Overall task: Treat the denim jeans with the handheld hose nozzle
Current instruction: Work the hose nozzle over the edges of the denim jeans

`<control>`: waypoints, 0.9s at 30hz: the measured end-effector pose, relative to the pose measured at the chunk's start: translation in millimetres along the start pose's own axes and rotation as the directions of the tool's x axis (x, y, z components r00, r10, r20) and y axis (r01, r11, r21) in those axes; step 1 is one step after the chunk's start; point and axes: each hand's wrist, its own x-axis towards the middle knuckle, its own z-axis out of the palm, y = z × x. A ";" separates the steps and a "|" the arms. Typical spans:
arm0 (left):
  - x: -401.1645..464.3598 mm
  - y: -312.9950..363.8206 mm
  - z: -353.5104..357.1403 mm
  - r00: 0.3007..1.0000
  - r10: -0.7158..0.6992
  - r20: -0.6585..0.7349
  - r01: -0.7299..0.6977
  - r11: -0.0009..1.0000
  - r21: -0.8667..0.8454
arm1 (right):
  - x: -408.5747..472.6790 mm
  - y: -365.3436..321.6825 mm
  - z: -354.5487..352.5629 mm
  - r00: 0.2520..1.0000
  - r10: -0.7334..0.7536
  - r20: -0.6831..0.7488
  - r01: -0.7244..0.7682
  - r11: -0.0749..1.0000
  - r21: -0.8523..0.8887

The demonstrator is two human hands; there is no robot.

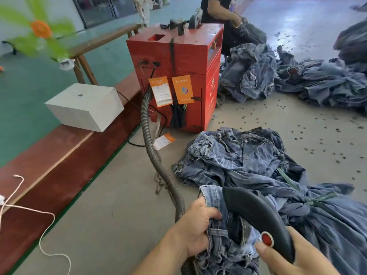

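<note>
Your left hand bunches the soft, heavy blue denim jeans at the waistband; your right hand grips the black curved plastic hose nozzle beside it.

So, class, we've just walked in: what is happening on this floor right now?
A person is working on denim. The left hand grips a pair of jeans at the waistband, while the right hand holds a black nozzle over them, thumb by its red button. Its grey hose runs back towards a red box. More jeans lie piled around.
</note>
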 end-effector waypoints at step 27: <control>0.7 6.6 5.8 0.986 0.129 -0.104 -0.129 0.992 0.005 | -9.4 12.9 -46.4 0.996 0.041 -0.077 -0.038 0.999 0.037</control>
